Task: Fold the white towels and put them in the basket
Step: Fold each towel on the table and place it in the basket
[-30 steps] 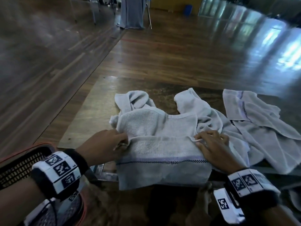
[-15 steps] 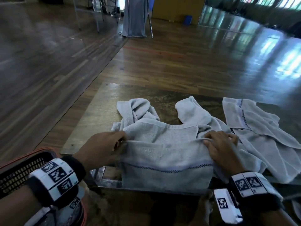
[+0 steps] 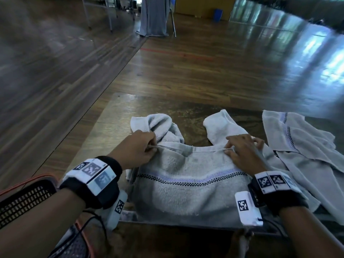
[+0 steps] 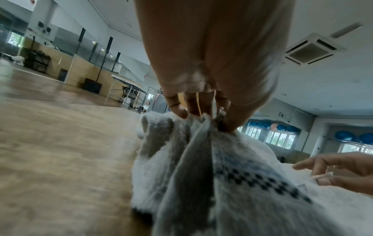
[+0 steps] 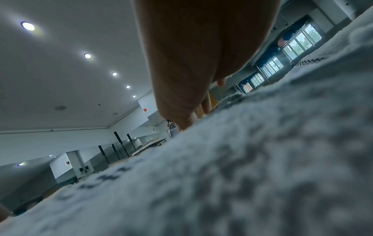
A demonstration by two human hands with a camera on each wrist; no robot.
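A white towel (image 3: 189, 190) with a checked blue band lies at the table's near edge, its front part hanging over the rim. My left hand (image 3: 137, 151) pinches the towel's folded edge at its left corner, and my right hand (image 3: 242, 153) pinches the same edge at the right. In the left wrist view the fingers (image 4: 201, 110) clamp the bunched towel (image 4: 232, 183). The right wrist view shows my right hand (image 5: 185, 115) low on the towel (image 5: 242, 175). More crumpled towel (image 3: 162, 127) lies just beyond my hands. The black mesh basket (image 3: 24, 200) with an orange rim sits at the lower left.
Another white towel (image 3: 307, 153) lies spread on the right side of the wooden table (image 3: 119, 116). Dark wood floor stretches beyond it. A grey covered stand (image 3: 154, 15) and metal legs stand far back.
Both hands have carried the towel's edge away from me, further onto the table, so the checked band now lies on top facing up.
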